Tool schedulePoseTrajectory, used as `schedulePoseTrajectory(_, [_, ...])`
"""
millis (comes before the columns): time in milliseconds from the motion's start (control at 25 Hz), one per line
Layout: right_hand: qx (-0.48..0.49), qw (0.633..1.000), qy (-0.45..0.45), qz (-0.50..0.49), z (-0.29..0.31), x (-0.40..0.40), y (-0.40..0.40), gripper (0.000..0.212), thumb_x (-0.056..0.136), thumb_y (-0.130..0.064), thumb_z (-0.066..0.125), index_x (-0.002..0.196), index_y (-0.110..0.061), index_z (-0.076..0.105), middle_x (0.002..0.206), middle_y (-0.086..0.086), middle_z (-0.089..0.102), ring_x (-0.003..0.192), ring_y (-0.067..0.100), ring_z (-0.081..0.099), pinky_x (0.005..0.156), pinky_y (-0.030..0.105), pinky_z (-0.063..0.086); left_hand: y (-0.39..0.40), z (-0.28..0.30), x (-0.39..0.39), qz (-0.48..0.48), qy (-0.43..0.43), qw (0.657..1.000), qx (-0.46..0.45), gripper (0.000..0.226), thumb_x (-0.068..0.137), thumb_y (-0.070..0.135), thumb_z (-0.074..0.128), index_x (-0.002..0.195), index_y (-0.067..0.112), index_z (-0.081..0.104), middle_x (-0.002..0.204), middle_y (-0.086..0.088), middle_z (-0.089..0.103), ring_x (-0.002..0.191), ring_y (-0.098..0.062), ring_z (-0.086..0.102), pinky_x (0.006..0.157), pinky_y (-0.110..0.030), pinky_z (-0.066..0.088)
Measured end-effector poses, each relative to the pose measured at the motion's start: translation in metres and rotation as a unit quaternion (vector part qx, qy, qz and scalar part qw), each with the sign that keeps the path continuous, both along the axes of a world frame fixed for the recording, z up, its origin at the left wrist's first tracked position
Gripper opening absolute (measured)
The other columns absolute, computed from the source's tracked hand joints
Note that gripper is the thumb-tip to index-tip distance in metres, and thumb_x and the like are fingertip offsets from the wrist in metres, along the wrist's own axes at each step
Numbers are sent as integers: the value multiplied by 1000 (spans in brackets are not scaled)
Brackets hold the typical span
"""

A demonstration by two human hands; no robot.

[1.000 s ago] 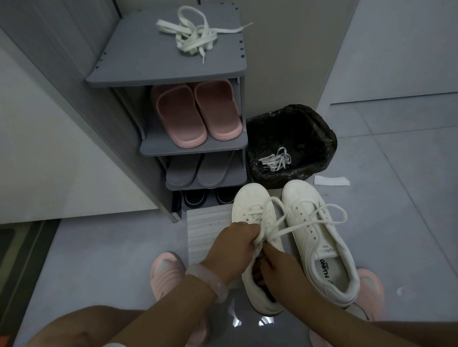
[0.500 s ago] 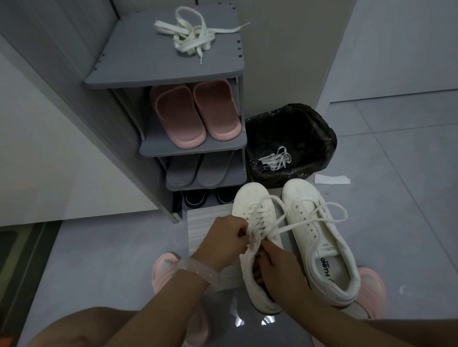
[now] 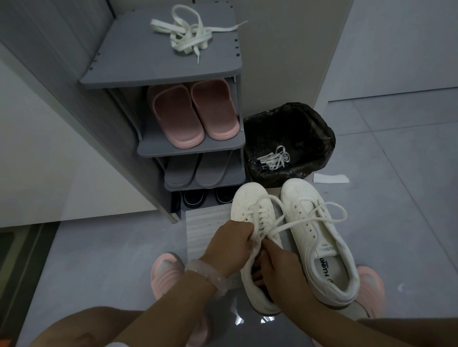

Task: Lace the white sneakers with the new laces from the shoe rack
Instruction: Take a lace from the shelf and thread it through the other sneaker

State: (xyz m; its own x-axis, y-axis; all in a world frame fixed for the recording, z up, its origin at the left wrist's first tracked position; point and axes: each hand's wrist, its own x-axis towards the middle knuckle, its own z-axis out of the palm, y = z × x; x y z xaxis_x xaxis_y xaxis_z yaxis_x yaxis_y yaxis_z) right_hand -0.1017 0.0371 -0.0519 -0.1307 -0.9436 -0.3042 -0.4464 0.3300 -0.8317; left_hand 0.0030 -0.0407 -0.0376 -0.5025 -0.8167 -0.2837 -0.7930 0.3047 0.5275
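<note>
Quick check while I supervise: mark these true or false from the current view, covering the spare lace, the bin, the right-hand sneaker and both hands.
1. A loose lace lies on the shoe rack top. True.
2. The bin is empty. False: a bundle of laces lies in it.
3. The right-hand sneaker is fully laced. False: its eyelets are bare.
4. The left hand grips the lace on the left-hand sneaker. True.
5. The right hand rests on the floor. False: it is at that sneaker's opening.

Translucent pale bangle (image 3: 204,275) on left wrist, pink slippers (image 3: 166,274), bare forearms
</note>
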Motion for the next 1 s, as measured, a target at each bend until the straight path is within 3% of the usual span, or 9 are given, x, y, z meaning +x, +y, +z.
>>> schedulePoseTrajectory(240, [9, 1000, 15, 13, 2, 4, -1, 17, 98, -10, 36, 92, -16, 51, 72, 1, 59, 63, 11, 59, 60, 23, 52, 6, 4, -1, 98, 38, 994, -2, 42, 85, 10, 57, 56, 25, 30, 62, 12, 37, 71, -11, 44, 60, -21, 28])
schedulePoseTrajectory(480, [21, 999, 32, 24, -1, 4, -3, 14, 96, -8, 39, 91, -18, 48, 67, -5, 56, 67, 17, 63, 66, 33, 56, 10, 8, -3, 14, 20, 999, 29, 32, 90, 14, 50, 61, 20, 36, 70, 6, 43, 77, -12, 45, 63, -20, 28])
schedulePoseTrajectory(600, [15, 996, 65, 51, -2, 2, -7, 11, 93, -5, 42, 93, -14, 49, 65, -9, 50, 59, 4, 52, 56, 14, 45, 12, 10, -3, 7, 7, 999, 34, 31, 90, 18, 47, 65, 22, 30, 71, 9, 34, 79, -13, 41, 63, -21, 25])
schedulePoseTrajectory(760, [-8, 987, 134, 90, 0, 2, -10, 26, 94, -5, 39, 75, -23, 36, 60, -11, 40, 50, 2, 38, 53, 14, 38, 15, 7, -6, 40, 5, 999, -6, 14, 90, 21, 47, 84, 12, 38, 84, -4, 47, 81, -18, 45, 67, -23, 31])
schedulePoseTrajectory(840, [-1, 986, 143, 83, -1, 2, -12, 27, 97, -9, 36, 74, -23, 39, 60, -9, 42, 50, 2, 38, 50, 15, 36, 10, 3, -4, 39, 15, 999, 8, 19, 90, 19, 47, 75, 13, 38, 77, -1, 46, 74, -16, 45, 62, -24, 32])
schedulePoseTrajectory(1000, [-10, 983, 162, 89, -1, 3, -15, 20, 99, -14, 32, 88, -14, 49, 59, -9, 41, 50, 2, 38, 48, 16, 33, 0, 0, 7, 39, 42, 997, 55, 36, 87, 14, 52, 59, 21, 30, 63, 7, 39, 56, -2, 35, 48, -14, 28])
